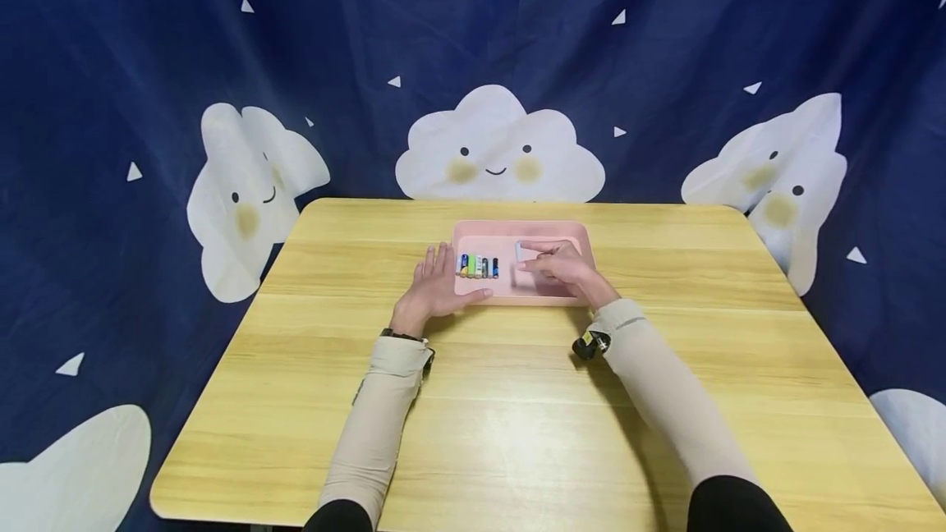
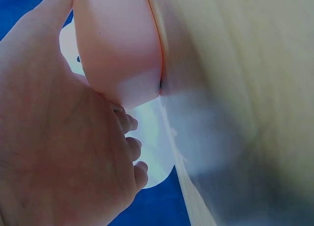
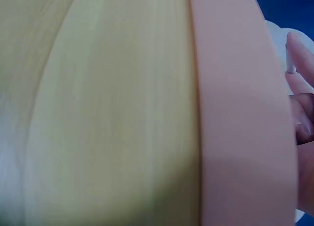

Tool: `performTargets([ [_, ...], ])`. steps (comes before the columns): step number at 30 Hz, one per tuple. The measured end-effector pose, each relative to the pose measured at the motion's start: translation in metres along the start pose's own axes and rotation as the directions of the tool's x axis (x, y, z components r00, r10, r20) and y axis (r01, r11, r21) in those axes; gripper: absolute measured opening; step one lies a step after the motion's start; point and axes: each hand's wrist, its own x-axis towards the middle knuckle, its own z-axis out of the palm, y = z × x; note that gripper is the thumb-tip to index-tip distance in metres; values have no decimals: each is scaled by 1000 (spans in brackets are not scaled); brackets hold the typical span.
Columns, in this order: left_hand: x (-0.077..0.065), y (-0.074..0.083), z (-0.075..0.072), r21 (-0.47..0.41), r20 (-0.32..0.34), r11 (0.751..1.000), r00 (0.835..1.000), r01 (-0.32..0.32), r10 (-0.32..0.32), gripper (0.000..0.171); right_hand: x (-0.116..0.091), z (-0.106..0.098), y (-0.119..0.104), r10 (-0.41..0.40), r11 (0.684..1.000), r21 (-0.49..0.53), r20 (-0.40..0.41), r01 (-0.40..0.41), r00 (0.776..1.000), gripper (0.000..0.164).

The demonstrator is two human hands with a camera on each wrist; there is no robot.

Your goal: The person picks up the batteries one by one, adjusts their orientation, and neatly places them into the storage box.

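A pink tray (image 1: 521, 228) lies on the table, and a row of several small batteries (image 1: 473, 267), with blue, green and dark casings, sits side by side in its left half. My right hand (image 1: 567, 263) is over the tray's right half, pinching a slim white battery (image 1: 519, 254) between fingertips and thumb. That white battery (image 3: 290, 59) also shows at the right edge of the right wrist view. Against the tray's left front corner rests my left hand (image 1: 434, 286), fingers straight along the side and thumb across the front rim. In the left wrist view the palm (image 2: 64, 138) faces the tray wall.
The wooden table (image 1: 502, 417) stretches around the tray on all sides. Behind its far edge hangs a dark blue curtain (image 1: 355, 39) printed with white clouds. Each wrist wears a small camera device.
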Motion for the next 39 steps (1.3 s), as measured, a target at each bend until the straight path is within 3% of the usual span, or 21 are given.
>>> performTargets([
  [6,2,-1,1,2,-2,1000,1000,-2,2,128,9,10,7,35,999,-22,19,-34,999,60],
  [17,4,-2,3,-5,3,1000,1000,6,-6,129,21,18,15,9,992,-128,12,-8,1000,58],
  [30,8,-3,5,3,-8,1000,1000,0,0,129,29,30,13,-49,912,-410,-28,33,998,59],
  [35,10,-4,6,10,-4,1000,1000,1,-1,129,27,34,11,-69,890,-453,-26,50,997,58],
  [39,10,-5,7,9,-9,1000,1000,-4,4,128,27,36,10,-57,891,-453,-24,40,998,58],
])
